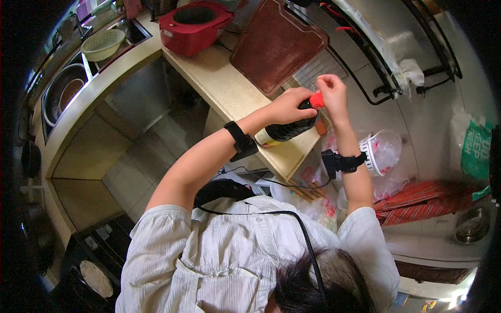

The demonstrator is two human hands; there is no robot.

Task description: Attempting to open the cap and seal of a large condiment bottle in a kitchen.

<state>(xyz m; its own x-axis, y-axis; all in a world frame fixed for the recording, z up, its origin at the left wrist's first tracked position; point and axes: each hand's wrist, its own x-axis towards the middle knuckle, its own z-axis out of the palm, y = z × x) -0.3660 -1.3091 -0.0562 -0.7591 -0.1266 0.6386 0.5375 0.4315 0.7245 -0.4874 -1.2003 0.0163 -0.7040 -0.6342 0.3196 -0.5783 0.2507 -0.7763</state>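
A dark bottle [287,131] with a red cap [316,100] and a pale yellow label leans over the end of the cream countertop [219,84]. Around its upper part, just below the cap, my left hand [292,106] is wrapped. Beside the cap is my right hand [332,92], its fingers curled and their tips drawn together. Whether anything is between those fingertips cannot be made out. A black strap with a small device sits on each wrist.
A red appliance [193,29] with a round opening and a brown cutting board [280,47] stand along the counter. A colander [102,44] rests over the sink at left. To the right are a white basket [372,152] with plastic bags and a red striped cloth [426,201].
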